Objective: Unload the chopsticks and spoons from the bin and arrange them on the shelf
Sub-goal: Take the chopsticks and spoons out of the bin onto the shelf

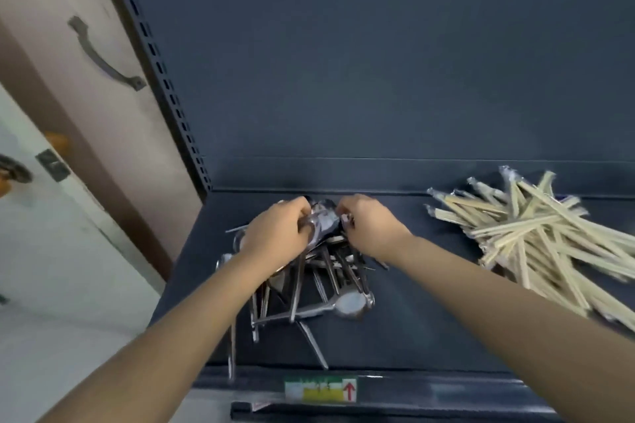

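while left hand [278, 233] curls round spoons [350, 304] heaped on shelf [429, 319], right hand [369, 228] pinches same bundle; handles reach front edge, could slide off if pile jostled. chopsticks [536, 240] heaped loose at right, bin unseen.

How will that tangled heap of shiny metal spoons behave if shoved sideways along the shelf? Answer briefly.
Probably stiff and fairly heavy: the tangled heap of shiny metal spoons looks like solid steel. The crossed handles would likely drag together. Polished metal on the smooth dark blue shelf may slide easily, and handles near the front edge could slip off.
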{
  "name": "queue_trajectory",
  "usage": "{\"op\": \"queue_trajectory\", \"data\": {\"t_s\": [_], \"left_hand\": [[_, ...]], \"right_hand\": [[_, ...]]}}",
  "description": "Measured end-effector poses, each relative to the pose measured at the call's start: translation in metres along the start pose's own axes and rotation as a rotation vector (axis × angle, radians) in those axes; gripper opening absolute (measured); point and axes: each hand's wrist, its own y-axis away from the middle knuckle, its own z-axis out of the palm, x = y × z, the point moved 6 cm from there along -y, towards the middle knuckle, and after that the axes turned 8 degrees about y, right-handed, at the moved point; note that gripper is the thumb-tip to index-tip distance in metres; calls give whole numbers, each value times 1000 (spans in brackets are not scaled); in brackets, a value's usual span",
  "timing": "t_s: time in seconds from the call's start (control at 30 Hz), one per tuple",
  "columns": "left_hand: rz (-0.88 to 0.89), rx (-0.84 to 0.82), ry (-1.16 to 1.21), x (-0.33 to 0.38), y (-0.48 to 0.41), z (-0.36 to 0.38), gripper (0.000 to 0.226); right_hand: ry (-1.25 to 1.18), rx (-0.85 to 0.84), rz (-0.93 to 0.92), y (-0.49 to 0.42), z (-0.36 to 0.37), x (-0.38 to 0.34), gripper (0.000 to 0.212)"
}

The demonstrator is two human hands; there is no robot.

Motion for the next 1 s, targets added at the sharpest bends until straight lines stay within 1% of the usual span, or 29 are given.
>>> {"op": "queue_trajectory", "data": {"t_s": [0.13,0.23,0.33,0.43,0.5,0.67,0.77,0.87,1.0], "left_hand": [[250,16,-199,17,-6,-2,22],[365,-5,-227,40,-9,2,28],[466,-35,-240,82,-9,13,34],[562,-46,-222,142,-1,27,40],[631,-42,-183,186,10,37,39],[793,-18,-100,306,55,76,35],[837,5,-60,380,84,110,34],[861,-1,-13,450,108,143,38],[868,-13,-4,525,117,179,42]], "right_hand": [[159,52,63,19,-7,-9,26],[236,115,184,44,-20,-1,25],[301,117,318,78,-37,24,31],[317,169,438,123,-64,62,39],[316,206,514,160,-83,91,42],[350,312,645,268,-131,163,40],[374,383,665,339,-165,209,45],[378,467,708,402,-201,260,49],[389,466,749,451,-233,327,48]]}}
